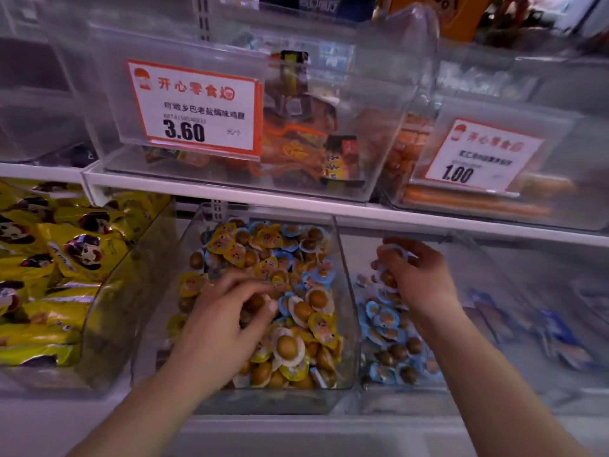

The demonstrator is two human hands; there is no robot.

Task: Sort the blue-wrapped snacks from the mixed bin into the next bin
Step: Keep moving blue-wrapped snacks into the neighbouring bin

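At the bottom of the frame, two bare forearms are seen reaching upward into clear bins. The left hand [227, 321] is pressed palm-down into the mixed bin [346, 311] at centre, fingers curled among yellow- and blue-wrapped snacks; whether anything is pinched cannot be told. To the right, the right hand [415, 278] is raised over the next bin [369, 400], fingers closed around a few blue-wrapped snacks [387, 278]. More blue ones are piled beneath it. At far left, yellow packets [49, 275] are heaped. On the shelf above, a price tag [194, 107] reading 3.60 is shown, and at upper right a second tag [481, 156] reading 1.00.
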